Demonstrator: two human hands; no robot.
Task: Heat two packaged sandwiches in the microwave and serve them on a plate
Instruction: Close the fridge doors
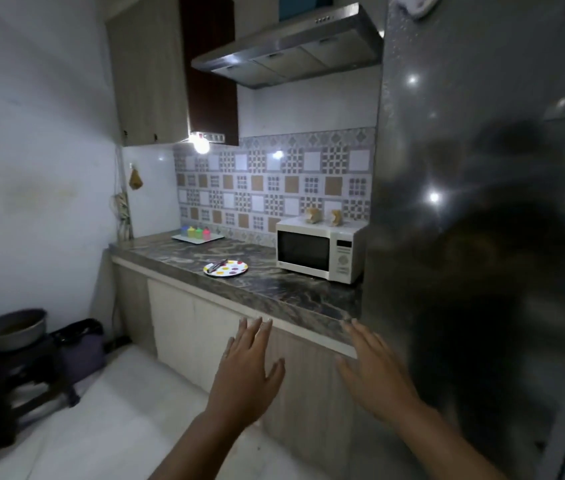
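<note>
A white microwave (321,251) stands shut at the right end of the marble counter (274,289). Two small packaged items (324,216) sit on top of it. To its left lies a white plate with coloured dots (231,270), with dark tongs across its left side. My left hand (248,368) and my right hand (376,367) are held out in front of me, below the counter's front edge, fingers spread, both holding nothing.
A tall dark glossy fridge (482,220) fills the right side, close to my right hand. A white tray with coloured bottles (196,234) sits at the counter's back. A pan on a dark stool (11,329) and a dark bin (80,348) stand at the left.
</note>
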